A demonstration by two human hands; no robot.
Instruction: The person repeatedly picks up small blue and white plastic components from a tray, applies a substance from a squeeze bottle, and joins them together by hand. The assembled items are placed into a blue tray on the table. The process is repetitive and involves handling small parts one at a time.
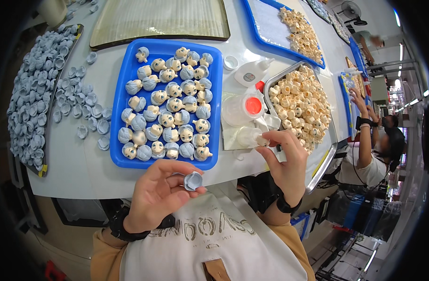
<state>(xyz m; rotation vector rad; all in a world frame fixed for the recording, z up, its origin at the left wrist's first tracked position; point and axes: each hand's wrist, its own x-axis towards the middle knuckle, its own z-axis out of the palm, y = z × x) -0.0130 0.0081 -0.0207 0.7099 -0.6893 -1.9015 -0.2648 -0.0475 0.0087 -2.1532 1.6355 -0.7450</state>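
Observation:
My left hand (160,192) is closed round a hollow grey-blue doll hair piece (193,181), its open side facing up. It is just in front of a blue tray (117,140) holding several rows of small doll heads with grey-blue hair (167,118). Away to the right, my right hand (289,161) has thumb and forefinger pinched together at the mouth of a small translucent jar (247,136). A small pale thing shows at those fingertips, too little of it to name. Behind the jar stands a clear container with a red top (253,106).
Loose hair pieces (78,98) and a heaped tray of them (31,93) lie left. At right, a metal tray rim (335,145) surrounds bare doll heads (301,100). A white bottle (253,72) stands behind. Another person (364,159) works far right.

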